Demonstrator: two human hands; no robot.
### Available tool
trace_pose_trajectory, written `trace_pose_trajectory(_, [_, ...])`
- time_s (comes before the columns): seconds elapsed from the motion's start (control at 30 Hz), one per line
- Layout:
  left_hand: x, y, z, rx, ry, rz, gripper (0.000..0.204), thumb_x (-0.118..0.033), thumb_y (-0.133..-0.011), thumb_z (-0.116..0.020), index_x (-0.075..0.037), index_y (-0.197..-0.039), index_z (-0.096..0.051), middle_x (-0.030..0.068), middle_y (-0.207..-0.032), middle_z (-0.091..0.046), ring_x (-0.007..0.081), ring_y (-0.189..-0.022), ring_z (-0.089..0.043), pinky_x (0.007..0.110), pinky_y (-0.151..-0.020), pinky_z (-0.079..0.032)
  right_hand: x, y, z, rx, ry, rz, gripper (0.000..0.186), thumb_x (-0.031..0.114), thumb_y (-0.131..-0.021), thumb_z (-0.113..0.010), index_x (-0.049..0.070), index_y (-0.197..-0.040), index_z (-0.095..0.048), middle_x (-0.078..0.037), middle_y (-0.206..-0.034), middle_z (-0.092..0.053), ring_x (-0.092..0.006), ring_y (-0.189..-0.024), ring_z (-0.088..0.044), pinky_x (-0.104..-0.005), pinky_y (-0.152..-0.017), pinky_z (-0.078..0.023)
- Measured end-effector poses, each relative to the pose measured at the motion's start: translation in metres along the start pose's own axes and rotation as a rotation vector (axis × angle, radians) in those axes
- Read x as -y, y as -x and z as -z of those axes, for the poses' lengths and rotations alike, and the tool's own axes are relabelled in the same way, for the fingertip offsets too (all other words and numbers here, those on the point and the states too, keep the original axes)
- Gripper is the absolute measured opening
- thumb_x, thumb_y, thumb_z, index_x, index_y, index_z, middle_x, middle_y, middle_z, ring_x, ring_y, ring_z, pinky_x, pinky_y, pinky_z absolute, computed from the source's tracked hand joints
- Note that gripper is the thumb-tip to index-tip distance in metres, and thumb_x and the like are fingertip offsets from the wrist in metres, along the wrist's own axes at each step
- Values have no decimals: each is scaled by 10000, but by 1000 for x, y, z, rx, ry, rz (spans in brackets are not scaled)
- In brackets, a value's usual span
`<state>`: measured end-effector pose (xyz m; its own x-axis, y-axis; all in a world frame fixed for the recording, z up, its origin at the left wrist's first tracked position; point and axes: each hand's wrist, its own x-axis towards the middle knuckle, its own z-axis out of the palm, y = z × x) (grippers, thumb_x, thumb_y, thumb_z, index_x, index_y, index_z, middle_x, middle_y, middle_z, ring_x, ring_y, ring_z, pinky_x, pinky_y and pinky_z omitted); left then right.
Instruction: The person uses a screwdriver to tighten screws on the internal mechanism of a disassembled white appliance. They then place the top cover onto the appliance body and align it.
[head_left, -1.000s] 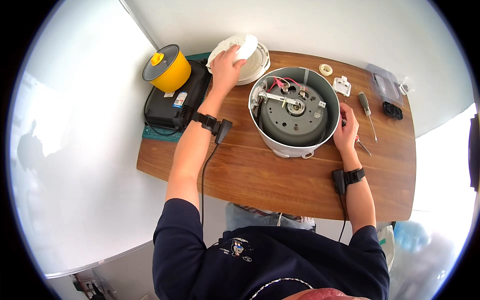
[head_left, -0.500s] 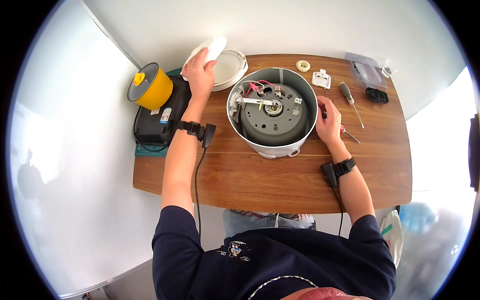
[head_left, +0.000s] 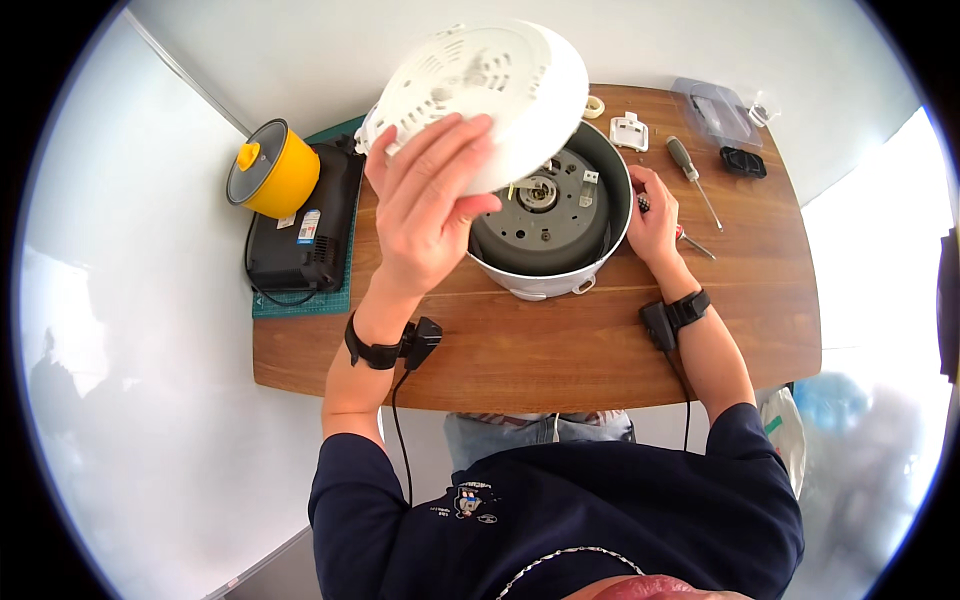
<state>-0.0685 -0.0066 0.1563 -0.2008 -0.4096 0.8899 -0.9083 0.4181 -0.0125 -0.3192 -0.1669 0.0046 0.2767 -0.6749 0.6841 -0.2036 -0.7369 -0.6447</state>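
My left hand (head_left: 425, 205) is closed on a round white plastic base cover (head_left: 535, 115) with vent slots, tilted in the air. The cover hides the far left of a rice cooker body (head_left: 535, 285), which lies upside down. Inside its rim are a grey metal bottom plate (head_left: 545, 225) with screw holes and a round centre part. My right hand (head_left: 655, 220) presses beside the cooker's right wall. Its fingers curl round the dark handle of a screwdriver (head_left: 697, 243), whose red collar and metal shaft stick out behind the hand.
A grey-handled screwdriver (head_left: 683, 160), a white plastic bracket (head_left: 629, 131) and a cream ring (head_left: 594, 106) lie to the right. Behind are a clear plastic box (head_left: 725, 112) and a black tray (head_left: 743, 162). On the left, a yellow pot (head_left: 290, 178) sits on a black appliance (head_left: 315, 262) over a green mat (head_left: 344, 295).
My left hand has lifted the white base cover from the back left and carried it right and nearer, partly over the cooker. My right hand has stayed beside the cooker wall.
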Motion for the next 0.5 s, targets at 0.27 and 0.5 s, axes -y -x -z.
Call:
trace_pose_trajectory(0.27, [-29,5,-3,106,46,-117,361,-290,-892,-736,-94,-1195,-718,37,-1247,-746,244,-1185,-678,477,-1140,-336,17,-27,9,-152,-314,-144,264,179,-1097,-520,-35,-1193,-642,-66,-975,-718,-141,-897,-674,-316,-828,-555])
trace_pose_trajectory(0.5, [-20,-3,-9,43,166,-166,341,-348,-908,-704,-114,-1152,-748,29,-1210,-762,229,-1171,-682,454,-1138,-350,96,-84,24,56,-980,-398,525,335,-1129,-365,-66,-1441,-497,-182,-1380,-618,-256,-1268,-609,-389,-1078,-477])
